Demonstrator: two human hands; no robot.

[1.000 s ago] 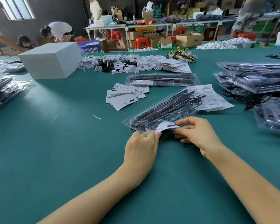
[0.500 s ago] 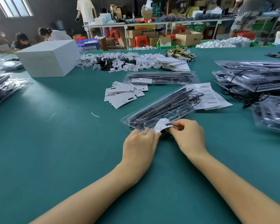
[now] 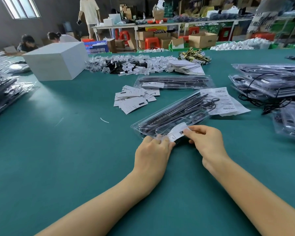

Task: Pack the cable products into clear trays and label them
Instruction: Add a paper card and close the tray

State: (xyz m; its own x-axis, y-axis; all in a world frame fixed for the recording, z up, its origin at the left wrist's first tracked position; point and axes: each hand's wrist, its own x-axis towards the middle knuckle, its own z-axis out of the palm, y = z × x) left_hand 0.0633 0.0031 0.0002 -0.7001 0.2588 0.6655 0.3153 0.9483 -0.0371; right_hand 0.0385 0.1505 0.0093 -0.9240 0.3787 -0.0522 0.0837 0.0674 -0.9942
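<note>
A long clear tray (image 3: pixel 173 114) with black strips and a cable inside lies slanted on the green table in front of me. A small white label (image 3: pixel 176 131) curves over the tray's near end. My right hand (image 3: pixel 205 142) pinches the label's right edge between thumb and fingers. My left hand (image 3: pixel 152 154) holds the label's left end against the tray's near corner. A second filled tray (image 3: pixel 174 81) with a label on it lies farther back. A loose pile of white labels (image 3: pixel 134 98) sits left of it.
Stacked filled trays (image 3: pixel 269 80) and a loose black cable (image 3: pixel 255 97) lie at the right, more trays (image 3: pixel 5 89) at the left edge. A white box (image 3: pixel 56 61), piled small parts (image 3: pixel 126 64) and a printed sheet (image 3: pixel 226 103) sit farther back. People work beyond the table.
My right hand has slid left along the label and closed in on it, bending it over the tray's near end. The left hand has stayed at the corner.
</note>
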